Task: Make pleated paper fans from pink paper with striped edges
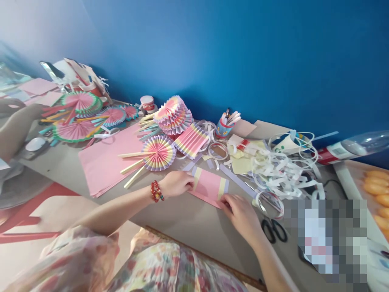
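The left hand point(178, 183) has its fingers curled shut and pinches the left end of the pink paper point(208, 185). The right hand point(238, 209) pinches the near right corner with its thumb and fingers, and the rest of that hand is bent. The pink paper is on the gray table point(182, 219), between the 2 hands, with yellow and purple bands at both ends. Red beads point(156, 191) go around the left wrist.

Behind the left hand is 1 round paper fan point(158, 153) with pale yellow sticks, partly on the big pink sheets point(106, 164). The zigzag folded paper point(192, 140) is near it. Past that is the pen cup point(225, 127). Off to the right are curly white paper strips point(282, 174) and a clear bottle point(361, 146) on its side. Scissors point(274, 231) with 2 black loops are near the right hand. Another person's arm point(15, 129) is far left, near more fans point(79, 103).
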`<state>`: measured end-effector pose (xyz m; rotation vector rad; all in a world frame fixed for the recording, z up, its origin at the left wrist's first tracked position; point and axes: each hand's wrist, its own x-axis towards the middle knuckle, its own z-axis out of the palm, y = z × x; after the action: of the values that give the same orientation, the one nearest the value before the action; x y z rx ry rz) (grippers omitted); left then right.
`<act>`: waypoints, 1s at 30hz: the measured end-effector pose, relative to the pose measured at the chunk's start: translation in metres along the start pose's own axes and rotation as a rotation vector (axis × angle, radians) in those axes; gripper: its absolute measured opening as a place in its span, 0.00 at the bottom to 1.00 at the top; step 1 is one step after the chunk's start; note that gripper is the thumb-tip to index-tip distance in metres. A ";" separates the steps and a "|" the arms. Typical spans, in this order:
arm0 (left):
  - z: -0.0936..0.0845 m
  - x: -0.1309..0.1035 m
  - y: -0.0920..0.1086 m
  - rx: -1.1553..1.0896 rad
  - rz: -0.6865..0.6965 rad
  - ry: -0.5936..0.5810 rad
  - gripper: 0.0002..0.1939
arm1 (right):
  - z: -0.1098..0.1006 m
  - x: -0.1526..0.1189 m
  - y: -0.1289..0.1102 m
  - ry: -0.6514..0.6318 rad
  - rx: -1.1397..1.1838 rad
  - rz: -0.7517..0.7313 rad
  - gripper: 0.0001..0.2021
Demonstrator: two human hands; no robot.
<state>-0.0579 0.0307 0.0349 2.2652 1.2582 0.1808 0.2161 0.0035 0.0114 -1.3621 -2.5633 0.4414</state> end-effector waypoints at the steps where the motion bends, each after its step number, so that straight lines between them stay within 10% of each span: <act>1: -0.001 0.001 0.001 0.014 0.003 -0.004 0.10 | -0.001 0.001 0.000 -0.017 -0.002 0.001 0.15; 30: -0.002 0.009 -0.014 0.002 0.198 -0.051 0.06 | -0.006 0.007 0.002 -0.158 -0.003 0.046 0.10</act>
<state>-0.0645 0.0446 0.0280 2.3792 1.0084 0.1921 0.2153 0.0113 0.0164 -1.4433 -2.6624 0.5753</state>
